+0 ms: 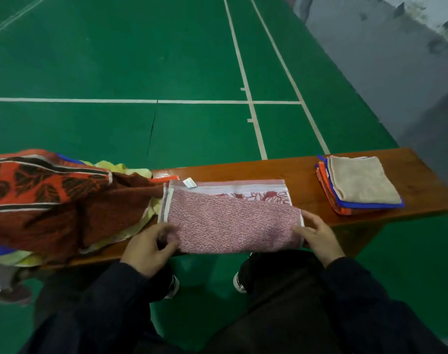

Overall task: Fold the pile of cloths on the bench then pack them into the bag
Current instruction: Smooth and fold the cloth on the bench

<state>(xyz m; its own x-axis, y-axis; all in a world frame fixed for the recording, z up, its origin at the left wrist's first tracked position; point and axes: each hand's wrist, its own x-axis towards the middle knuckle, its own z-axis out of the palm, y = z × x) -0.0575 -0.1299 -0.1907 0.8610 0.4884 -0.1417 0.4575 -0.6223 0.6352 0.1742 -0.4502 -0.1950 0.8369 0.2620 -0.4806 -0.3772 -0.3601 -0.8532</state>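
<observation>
Surface point(281, 172): reddish-brown wood, smooth, varnished to a gloss. Pink towel point(230, 221): looped terry cloth, matt, nubbly, with a flat-woven white border band. Orange-and-brown patterned towel point(51, 200): thick matt cloth. Beige cloth point(361, 182): soft, fuzzy, matt. Floor point(115, 60): green sports covering, smooth, faint sheen.

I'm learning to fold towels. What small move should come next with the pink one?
Probably bring one end over to halve it: the pink speckled towel lies long on the wooden bench, left hand gripping one end, right hand at the other.
</observation>
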